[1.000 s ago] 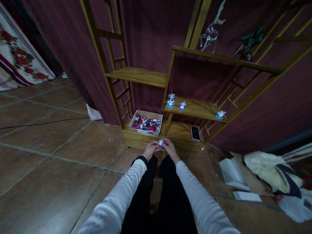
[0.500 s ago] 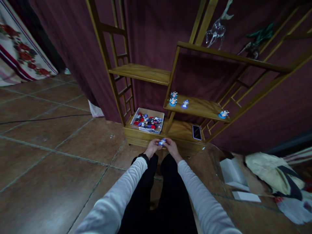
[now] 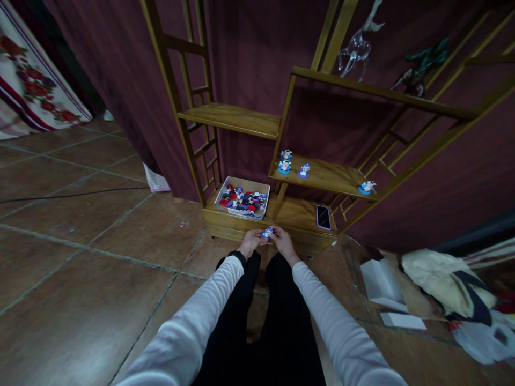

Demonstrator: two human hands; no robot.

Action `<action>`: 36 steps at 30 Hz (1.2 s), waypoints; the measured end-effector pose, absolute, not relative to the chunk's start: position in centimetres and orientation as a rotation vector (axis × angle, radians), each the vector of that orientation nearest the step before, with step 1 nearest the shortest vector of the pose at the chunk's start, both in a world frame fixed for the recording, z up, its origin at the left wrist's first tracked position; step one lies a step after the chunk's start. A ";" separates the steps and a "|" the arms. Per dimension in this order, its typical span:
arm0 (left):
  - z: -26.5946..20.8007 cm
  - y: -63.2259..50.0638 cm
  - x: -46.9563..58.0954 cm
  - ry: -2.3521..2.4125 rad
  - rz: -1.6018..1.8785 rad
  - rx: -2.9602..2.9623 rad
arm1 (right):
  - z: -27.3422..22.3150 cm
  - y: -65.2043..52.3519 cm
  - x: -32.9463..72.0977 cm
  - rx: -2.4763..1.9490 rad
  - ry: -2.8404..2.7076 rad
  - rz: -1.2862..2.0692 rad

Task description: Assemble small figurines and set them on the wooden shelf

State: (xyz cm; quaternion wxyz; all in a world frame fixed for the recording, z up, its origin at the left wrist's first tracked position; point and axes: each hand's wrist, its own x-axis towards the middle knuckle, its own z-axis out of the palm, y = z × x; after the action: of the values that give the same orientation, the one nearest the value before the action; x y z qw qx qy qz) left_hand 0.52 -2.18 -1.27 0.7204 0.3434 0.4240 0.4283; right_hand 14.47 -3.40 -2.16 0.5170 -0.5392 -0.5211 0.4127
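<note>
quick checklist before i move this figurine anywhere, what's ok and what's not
1. Grip: ok, the left hand and right hand both hold the purple-and-white figurine.
2. Damage to it: cannot tell, too small to see.
3. Room on the middle shelf: ok, bare wood shows between the purple-based figurine and the blue-based figurine at the right end.
4. Open-topped box supported: ok, it rests on the lower shelf.
5. Phone apart from the box: ok, lying flat further right.

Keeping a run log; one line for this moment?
left hand: holds figurine; right hand: same figurine; box: small figures; lower shelf: phone
</note>
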 end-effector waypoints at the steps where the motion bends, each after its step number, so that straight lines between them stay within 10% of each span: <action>1: -1.3 -2.2 0.6 0.940 0.955 0.759 | -2.2 -3.3 14.5 -1.295 -1.250 0.984; 36: -1.9 -1.0 0.9 1.055 1.104 1.065 | -0.7 -3.7 14.3 -1.151 -0.993 1.371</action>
State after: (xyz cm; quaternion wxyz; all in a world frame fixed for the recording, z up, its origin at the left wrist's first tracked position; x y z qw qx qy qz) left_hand 0.85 -0.99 -1.93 0.5970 0.4587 0.4546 0.4758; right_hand 14.28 -3.67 -0.66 0.5205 -0.4800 -0.4144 0.5718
